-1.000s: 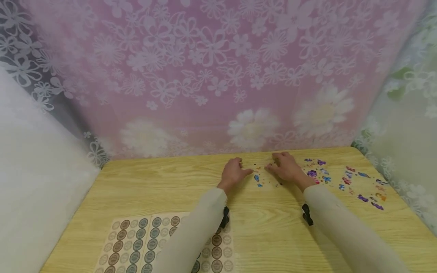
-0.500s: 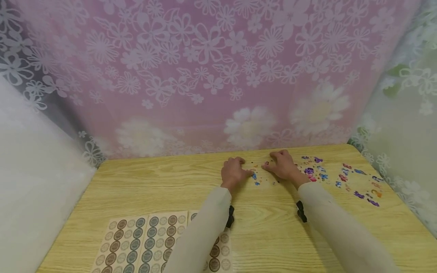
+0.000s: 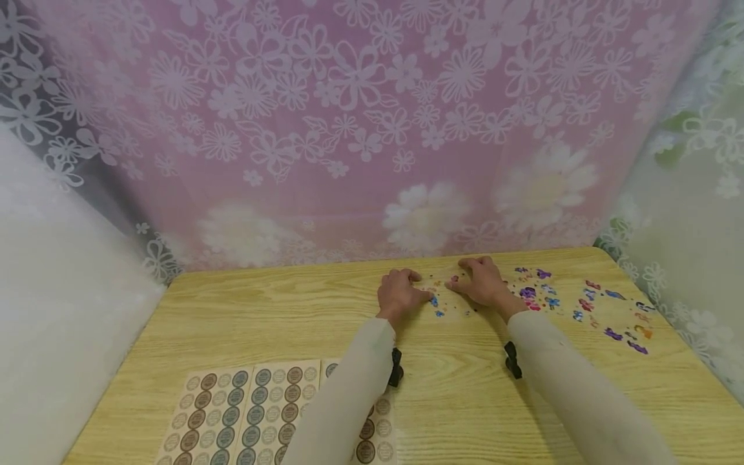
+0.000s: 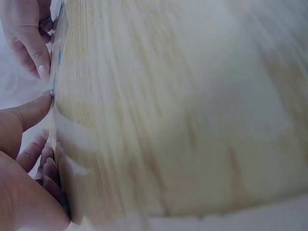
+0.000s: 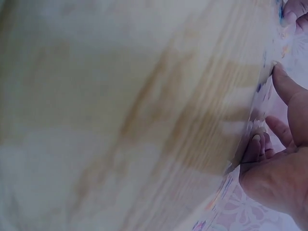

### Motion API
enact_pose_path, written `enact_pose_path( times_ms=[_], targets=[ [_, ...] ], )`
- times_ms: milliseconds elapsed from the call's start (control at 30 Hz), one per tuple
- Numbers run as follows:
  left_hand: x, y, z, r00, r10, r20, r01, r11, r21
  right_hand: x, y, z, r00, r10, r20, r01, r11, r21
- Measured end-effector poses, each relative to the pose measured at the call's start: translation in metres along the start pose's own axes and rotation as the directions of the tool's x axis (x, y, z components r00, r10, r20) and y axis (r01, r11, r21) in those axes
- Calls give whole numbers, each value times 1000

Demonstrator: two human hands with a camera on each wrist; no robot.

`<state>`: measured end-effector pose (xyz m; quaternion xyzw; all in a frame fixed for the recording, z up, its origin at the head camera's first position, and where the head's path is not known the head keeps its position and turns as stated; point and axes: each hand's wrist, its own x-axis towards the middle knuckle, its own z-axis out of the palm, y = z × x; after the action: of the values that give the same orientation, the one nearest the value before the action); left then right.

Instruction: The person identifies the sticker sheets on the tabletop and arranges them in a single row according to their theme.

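Note:
A clear sheet of small colourful stickers [image 3: 446, 302] lies near the table's far edge, between the two hands. My left hand [image 3: 398, 294] rests at its left side, the thumb [image 4: 36, 109] stretched onto the sheet beside a blue sticker. On the other side, my right hand [image 3: 484, 284] touches the sheet with thumb and index finger spread apart. In the right wrist view its thumb [image 5: 284, 83] presses near the sheet's surface, while the remaining fingers bend loosely against it. The sheet's outline is hard to make out.
More clear sticker sheets with purple, pink and blue shapes [image 3: 527, 294] lie to the right, some at the far right [image 3: 613, 334]. Sheets of round brown and grey labels [image 3: 252, 413] lie front left, partly under the left sleeve. A floral curtain [image 3: 349, 161] hangs behind the wooden table [image 3: 261, 316].
The head view has shifted slightly. Both hands stay at the clear sticker sheet, the right a little closer to the left than a second ago.

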<state>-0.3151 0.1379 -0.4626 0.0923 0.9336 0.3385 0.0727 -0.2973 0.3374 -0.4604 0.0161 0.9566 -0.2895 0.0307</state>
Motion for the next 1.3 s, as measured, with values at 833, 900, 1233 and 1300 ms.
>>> enact_pose_path(
  times_ms=[833, 900, 1233, 1300],
  targets=[
    [2, -4, -1, 999, 43, 2, -43, 998, 51, 3, -2, -5, 995, -66, 78, 67, 998, -4],
    [2, -4, -1, 999, 47, -4, -46, 996, 71, 3, -1, -3, 994, -82, 69, 83, 996, -13],
    [2, -5, 1, 997, 71, -26, -69, 994, 81, 3, 7, 3, 990, -140, 9, 139, 989, 44],
    [1, -6, 2, 997, 75, -34, -72, 995, 70, 3, 6, 3, 989, -147, -2, 147, 988, 54]
  ],
)
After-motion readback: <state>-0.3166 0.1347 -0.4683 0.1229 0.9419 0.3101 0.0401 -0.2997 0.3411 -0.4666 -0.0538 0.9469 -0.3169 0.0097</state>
